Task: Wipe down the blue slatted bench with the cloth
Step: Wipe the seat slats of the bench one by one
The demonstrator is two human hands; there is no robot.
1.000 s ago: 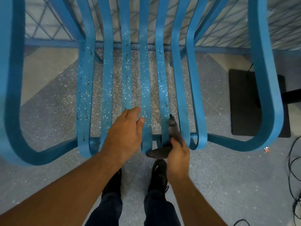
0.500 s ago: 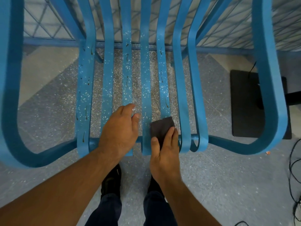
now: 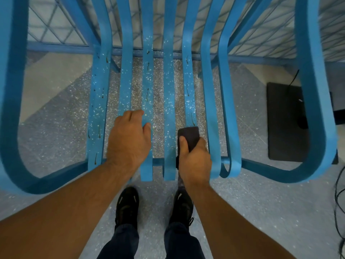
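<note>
- Speckled floor (image 3: 56, 143) is showing under the blue slatted bench (image 3: 169, 81).
- Right hand (image 3: 195, 161) is now gripping the cloth (image 3: 188, 135) round a slat (image 3: 189, 86) rather than pressing flat, likely wiping its edges.
- Left hand (image 3: 128, 141) is gripping the bench alongside.

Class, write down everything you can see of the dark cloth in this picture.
The cloth is dark grey, soft-looking and folded into a flat rectangular pad. It lies along one slat of the blue bench, near the front edge. The right hand grips its near end, thumb on top and fingers curled round its right side, hiding that part. A dark strip below the hand may be a hanging tail of it; that is unclear.
</note>
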